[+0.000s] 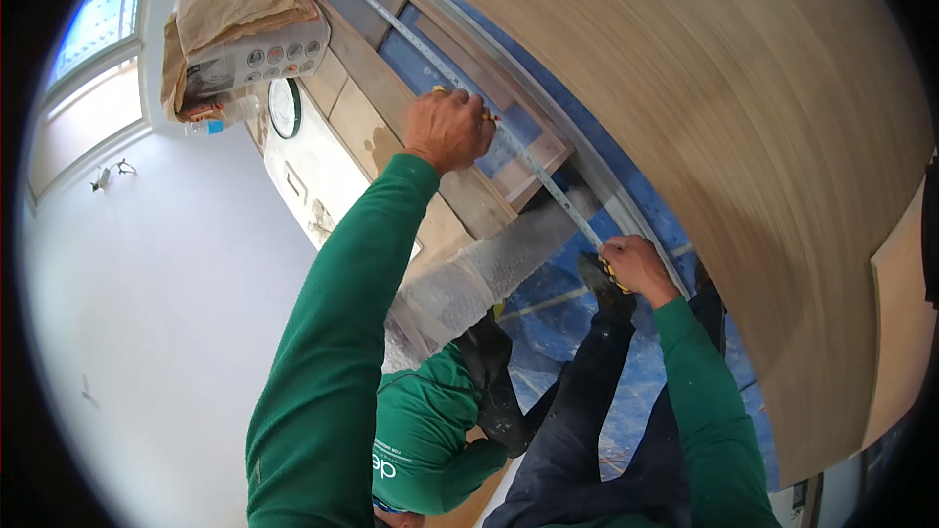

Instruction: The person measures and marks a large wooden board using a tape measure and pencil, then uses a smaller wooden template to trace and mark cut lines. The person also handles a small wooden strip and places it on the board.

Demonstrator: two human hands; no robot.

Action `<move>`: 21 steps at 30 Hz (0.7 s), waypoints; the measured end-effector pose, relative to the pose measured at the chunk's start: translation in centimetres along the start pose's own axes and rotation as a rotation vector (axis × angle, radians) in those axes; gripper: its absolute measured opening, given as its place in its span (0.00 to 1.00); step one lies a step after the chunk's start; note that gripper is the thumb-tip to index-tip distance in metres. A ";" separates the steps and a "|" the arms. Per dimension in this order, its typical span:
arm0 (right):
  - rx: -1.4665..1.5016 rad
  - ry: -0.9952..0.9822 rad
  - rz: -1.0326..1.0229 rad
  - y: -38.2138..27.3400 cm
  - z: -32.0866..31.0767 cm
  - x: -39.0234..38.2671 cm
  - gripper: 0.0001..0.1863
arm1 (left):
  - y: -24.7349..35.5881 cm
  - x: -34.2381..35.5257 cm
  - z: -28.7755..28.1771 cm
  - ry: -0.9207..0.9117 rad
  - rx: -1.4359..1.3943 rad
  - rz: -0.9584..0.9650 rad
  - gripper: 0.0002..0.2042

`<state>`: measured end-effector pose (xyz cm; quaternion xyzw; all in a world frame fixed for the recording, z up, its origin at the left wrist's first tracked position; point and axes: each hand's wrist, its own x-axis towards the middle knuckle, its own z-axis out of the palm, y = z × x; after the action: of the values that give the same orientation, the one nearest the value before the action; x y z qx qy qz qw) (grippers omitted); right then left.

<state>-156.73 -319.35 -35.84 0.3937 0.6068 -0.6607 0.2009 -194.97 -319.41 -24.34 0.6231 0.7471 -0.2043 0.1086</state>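
My right hand (641, 266) is wrapped round a yellow-and-black tape measure (614, 276). Its pale blade (553, 186) runs out diagonally to the far left, over a wooden box-like frame (548, 158). Beside the blade, my left hand (448, 129) is closed over the frame's near side. Small yellow bits show at two edges of that fist; what they belong to is mostly hidden by the fingers. Whether the left hand touches the blade is unclear.
A large wood-grain panel (743, 137) rises on the right. Blue sheeting (626, 411) covers the floor. A co-worker in a green top (430, 430) bends low at my left, near bubble wrap (450, 293). A torn paper bag (245, 29) stands far left, by a white surface (303, 161).
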 end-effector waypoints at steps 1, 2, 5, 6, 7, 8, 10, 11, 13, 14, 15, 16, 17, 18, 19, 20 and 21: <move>-0.034 -0.015 -0.038 0.0 -0.1 0.3 0.17 | 0.0 0.2 0.0 0.011 -0.033 -0.047 0.14; -0.069 -0.029 -0.077 0.3 -0.2 0.7 0.17 | 0.2 0.3 0.1 0.021 -0.066 -0.093 0.14; -0.014 -0.045 -0.001 -0.2 -0.8 0.1 0.16 | -0.1 -0.2 1.1 0.093 -0.123 -0.088 0.14; 0.029 -0.045 0.052 -0.5 -0.9 -0.4 0.16 | -0.4 -0.3 1.0 0.127 -0.133 -0.065 0.14; 0.038 -0.033 0.034 0.1 -0.6 -0.6 0.17 | -0.5 0.0 0.9 0.112 -0.149 -0.038 0.14; 0.048 -0.021 0.016 0.8 -0.4 -0.7 0.17 | -0.6 0.3 0.8 0.098 -0.166 -0.011 0.14; 0.045 0.011 -0.014 1.5 0.2 -1.3 0.17 | -0.7 0.5 0.9 0.062 -0.186 0.009 0.13; 0.033 0.033 -0.026 1.8 0.5 -1.8 0.18 | -0.6 0.4 1.1 0.042 -0.189 0.004 0.13; 0.016 0.040 -0.021 1.3 0.6 -1.9 0.18 | -0.8 0.3 0.9 0.043 -0.202 0.006 0.12; 0.010 0.019 0.000 1.1 0.6 -1.9 0.18 | -1.0 0.3 0.8 0.058 -0.216 0.010 0.12; 0.005 -0.008 0.022 0.5 0.5 -1.8 0.18 | -1.1 0.2 0.9 0.067 -0.230 0.010 0.11; 0.009 0.019 0.017 0.0 0.6 -1.6 0.18 | -1.3 0.1 1.1 0.070 -0.246 0.013 0.12; 0.012 0.045 0.010 -0.7 0.6 -1.4 0.18 | -1.4 0.0 1.2 0.072 -0.263 0.015 0.12; 0.016 0.075 0.003 -1.4 0.6 -0.9 0.18 | -1.5 0.0 1.3 0.078 -0.279 0.020 0.13; 0.023 0.060 0.027 -2.1 0.5 -0.3 0.18 | -1.6 0.0 1.3 0.085 -0.285 0.024 0.13; 0.031 0.044 0.051 -2.8 0.4 0.6 0.18 | -1.7 -0.1 1.3 0.092 -0.291 0.028 0.12; 0.041 0.032 0.079 -3.3 0.3 1.4 0.19 | -1.7 -0.1 1.3 0.097 -0.299 0.038 0.12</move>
<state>-160.12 -318.77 -34.75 0.4317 0.5801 -0.6584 0.2090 -196.73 -320.31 -25.20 0.6231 0.7618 -0.0583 0.1675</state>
